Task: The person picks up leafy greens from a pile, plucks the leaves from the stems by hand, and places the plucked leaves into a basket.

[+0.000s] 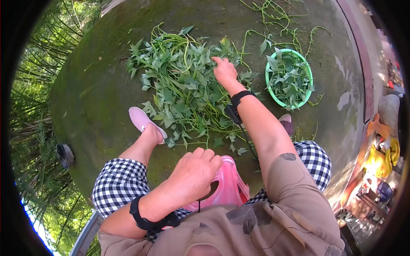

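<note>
A broad heap of leafy green vines (183, 85) lies on the ground between my feet. My right hand (225, 71) is over the heap's right side, its index finger stretched out against the leaves and the other fingers partly curled. Close to my lap, my left hand (194, 170) is closed at the edge of a pink plastic bag (232, 187); its fingertips are hidden underneath. The bag hangs between my knees with a handle loop showing. To the right of the heap stands a green plastic basket (310, 77) holding picked leaves (288, 81).
Bare, stripped stems (277, 19) are scattered at the back right, beyond the basket. My pink shoes (143, 119) flank the heap. A dark round container (65, 155) sits at the left edge by the plants. Yellow bags (384, 160) and clutter line the right side.
</note>
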`<state>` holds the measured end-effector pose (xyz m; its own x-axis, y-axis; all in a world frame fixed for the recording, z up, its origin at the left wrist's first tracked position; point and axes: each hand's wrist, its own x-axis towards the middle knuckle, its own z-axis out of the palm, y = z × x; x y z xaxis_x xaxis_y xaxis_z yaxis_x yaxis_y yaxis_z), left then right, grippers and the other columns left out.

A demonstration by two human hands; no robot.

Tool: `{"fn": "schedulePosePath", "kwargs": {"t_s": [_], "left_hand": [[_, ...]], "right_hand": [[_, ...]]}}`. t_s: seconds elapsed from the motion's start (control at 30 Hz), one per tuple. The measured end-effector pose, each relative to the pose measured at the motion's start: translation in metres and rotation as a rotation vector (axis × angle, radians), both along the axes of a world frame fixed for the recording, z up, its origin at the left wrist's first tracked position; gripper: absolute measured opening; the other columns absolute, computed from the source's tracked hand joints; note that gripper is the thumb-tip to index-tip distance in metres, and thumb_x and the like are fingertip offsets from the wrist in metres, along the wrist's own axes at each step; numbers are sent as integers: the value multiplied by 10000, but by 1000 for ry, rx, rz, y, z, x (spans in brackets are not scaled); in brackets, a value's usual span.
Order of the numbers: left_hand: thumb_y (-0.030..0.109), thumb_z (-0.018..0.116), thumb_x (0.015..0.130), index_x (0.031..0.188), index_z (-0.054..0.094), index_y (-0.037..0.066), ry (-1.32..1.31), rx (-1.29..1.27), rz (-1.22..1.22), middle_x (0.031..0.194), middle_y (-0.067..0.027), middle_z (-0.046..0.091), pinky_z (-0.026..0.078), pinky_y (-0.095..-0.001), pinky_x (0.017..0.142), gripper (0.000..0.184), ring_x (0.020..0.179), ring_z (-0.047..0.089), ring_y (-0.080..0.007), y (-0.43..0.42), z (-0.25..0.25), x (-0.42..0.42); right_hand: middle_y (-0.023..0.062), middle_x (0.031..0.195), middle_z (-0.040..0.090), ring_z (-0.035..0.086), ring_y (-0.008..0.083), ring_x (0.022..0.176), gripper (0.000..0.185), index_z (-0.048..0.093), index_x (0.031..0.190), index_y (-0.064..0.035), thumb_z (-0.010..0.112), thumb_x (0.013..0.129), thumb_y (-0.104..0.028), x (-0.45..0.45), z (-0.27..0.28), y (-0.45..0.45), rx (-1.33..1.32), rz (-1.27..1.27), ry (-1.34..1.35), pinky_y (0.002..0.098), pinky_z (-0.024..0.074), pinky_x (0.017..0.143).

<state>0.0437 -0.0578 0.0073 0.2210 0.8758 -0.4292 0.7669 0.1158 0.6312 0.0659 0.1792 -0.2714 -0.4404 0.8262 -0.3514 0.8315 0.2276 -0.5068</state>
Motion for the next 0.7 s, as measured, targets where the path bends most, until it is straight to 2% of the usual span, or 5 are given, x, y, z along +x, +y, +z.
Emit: {"fn": "schedulePosePath", "kwargs": {"t_s": [0.2,0.33,0.43,0.53,0.7], "left_hand": [[141,749,701,966,584,31,101,-23,19,866,-107,533,460,-402,730,331,843,546,-287,-1,4,-8],[165,743,709,928,587,15,97,18,-2,871,-113,547,451,-398,711,308,831,544,-287,1,13,-5],[191,728,720,885,592,7,96,44,-58,855,-115,557,444,-396,693,282,816,545,-283,-9,16,3],[205,710,727,852,600,6,98,84,-101,832,-116,574,450,-399,678,259,808,554,-284,-22,15,15],[194,684,721,848,620,0,57,79,-151,821,-152,631,506,-430,674,240,821,616,-335,-31,9,13]], "right_hand": [[124,1097,619,608,315,987,227,636,1055,-141,574,838,-167,-20,-16,-12,279,-93,146,442,465,831],[103,860,661,649,306,809,298,611,863,-108,689,774,-382,7,0,-37,-16,-331,225,453,488,685],[128,864,667,651,312,847,303,616,859,-109,691,771,-389,28,23,-77,-122,-52,17,441,492,725],[197,852,670,644,352,873,268,639,779,-52,721,757,-306,48,-16,-123,117,32,-74,450,486,810],[201,842,674,652,322,784,253,636,808,26,739,735,-193,73,9,-121,-355,19,66,437,503,744]]}}
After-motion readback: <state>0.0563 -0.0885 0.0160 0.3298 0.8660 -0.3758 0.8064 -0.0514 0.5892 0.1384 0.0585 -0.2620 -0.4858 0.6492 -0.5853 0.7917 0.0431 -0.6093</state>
